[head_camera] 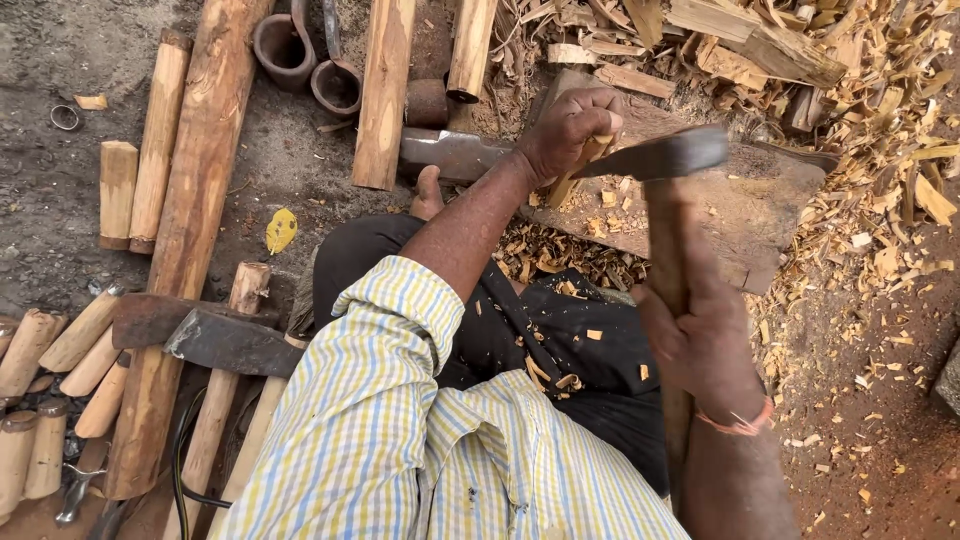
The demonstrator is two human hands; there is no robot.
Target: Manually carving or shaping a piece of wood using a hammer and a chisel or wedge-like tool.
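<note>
A small wooden piece (578,172) is pinched upright in the left hand (566,128) on the chopping block (760,215) at upper centre, while the axe (668,155), clenched by its handle in the right hand (700,340) lower right, is poised just beside it, blade pointing left.

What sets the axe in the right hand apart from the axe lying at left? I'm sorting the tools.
The axe in the right hand is raised over the chopping block, its blade blurred; the idle axe lies flat across the logs. The held one has a dark handle, the idle one a pale handle. Both have grey metal heads.
</note>
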